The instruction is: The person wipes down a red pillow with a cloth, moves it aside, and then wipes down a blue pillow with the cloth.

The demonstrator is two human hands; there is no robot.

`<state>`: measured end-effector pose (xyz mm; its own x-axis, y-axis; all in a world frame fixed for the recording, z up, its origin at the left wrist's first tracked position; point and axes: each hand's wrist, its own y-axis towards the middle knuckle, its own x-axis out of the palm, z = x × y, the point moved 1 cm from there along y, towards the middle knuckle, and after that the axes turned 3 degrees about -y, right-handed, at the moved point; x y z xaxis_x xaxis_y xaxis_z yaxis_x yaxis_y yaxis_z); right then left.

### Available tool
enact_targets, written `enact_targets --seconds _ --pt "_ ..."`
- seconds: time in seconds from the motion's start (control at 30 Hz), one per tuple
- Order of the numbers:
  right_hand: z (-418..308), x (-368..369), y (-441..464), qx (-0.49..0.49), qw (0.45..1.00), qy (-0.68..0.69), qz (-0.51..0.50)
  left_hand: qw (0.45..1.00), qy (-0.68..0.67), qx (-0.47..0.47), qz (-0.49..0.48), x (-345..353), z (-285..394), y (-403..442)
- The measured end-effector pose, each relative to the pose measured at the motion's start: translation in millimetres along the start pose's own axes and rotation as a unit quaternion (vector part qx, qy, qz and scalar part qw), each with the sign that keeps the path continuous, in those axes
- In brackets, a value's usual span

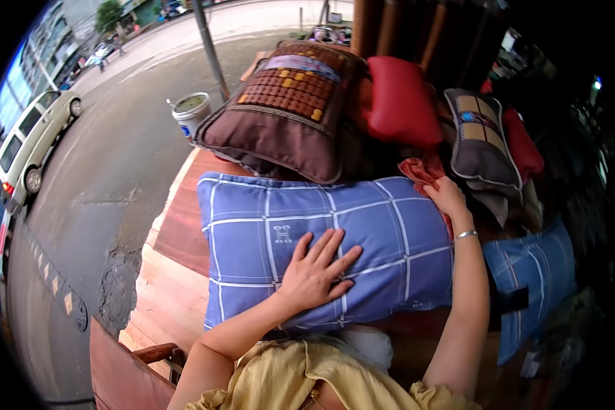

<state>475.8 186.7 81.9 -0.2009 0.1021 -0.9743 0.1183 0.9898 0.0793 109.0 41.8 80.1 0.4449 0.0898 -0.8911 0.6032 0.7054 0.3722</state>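
A blue pillow (369, 219) with white grid lines lies flat on the wooden table in front of me. My left hand (318, 270) rests on its middle, fingers spread and palm down, holding nothing. At the pillow's upper right corner, my right hand (447, 198), with a silver bracelet at the wrist, is closed on a red patterned cloth (420, 171). Part of this cloth runs down along the pillow's right end. The fingertips of my right hand are partly hidden by the cloth.
Behind the pillow stand a brown cushion with a beaded panel (280, 116), a red cushion (403, 99) and a grey-and-tan cushion (485, 140). Blue checked fabric (536, 273) hangs at right. A bucket (191, 113), a pole (212, 51) and a van (34, 147) stand at left.
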Motion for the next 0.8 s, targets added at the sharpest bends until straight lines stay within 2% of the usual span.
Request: enact_targets --seconds 0.1,0.17,0.2,0.27,0.4,0.47,0.53,0.57,0.6,0.63,0.67,0.8 --pt "8 -5 -4 0.043 0.994 -0.093 0.025 1.000 0.004 0.000 0.003 0 1 0" --pt "-14 -15 -7 -0.066 0.984 -0.143 0.086 1.000 0.003 0.001 0.004 0 2 -1" --pt "-48 -29 -14 -0.108 0.978 -0.132 0.120 1.000 0.008 -0.005 0.004 1 2 0" --pt "-110 -38 -26 -0.257 0.949 -0.066 0.169 1.000 0.008 -0.001 0.000 4 3 -2" --pt "-207 -1 -75 -0.454 0.885 -0.020 0.102 1.000 0.016 0.005 0.001 5 4 -4" --pt "-209 23 -79 -0.449 0.880 0.035 0.149 0.999 0.008 -0.030 -0.037 8 1 -9" --pt "-191 27 -58 -0.412 0.901 -0.005 0.134 1.000 0.009 -0.023 -0.015 7 0 -7" --pt "-178 30 -44 -0.350 0.930 -0.058 0.099 1.000 0.020 -0.016 -0.013 5 1 -6" --pt "-158 35 -28 -0.319 0.939 -0.090 0.090 0.999 0.032 -0.008 -0.011 3 3 -7" --pt "-139 30 -14 -0.265 0.957 -0.114 0.026 0.999 0.031 -0.009 -0.009 2 3 -5" --pt "-120 22 -7 -0.201 0.970 -0.136 0.009 0.999 0.031 -0.007 -0.006 1 3 -4" --pt "-29 14 16 0.043 0.993 -0.092 -0.054 1.000 0.017 -0.009 -0.001 -1 2 -2"
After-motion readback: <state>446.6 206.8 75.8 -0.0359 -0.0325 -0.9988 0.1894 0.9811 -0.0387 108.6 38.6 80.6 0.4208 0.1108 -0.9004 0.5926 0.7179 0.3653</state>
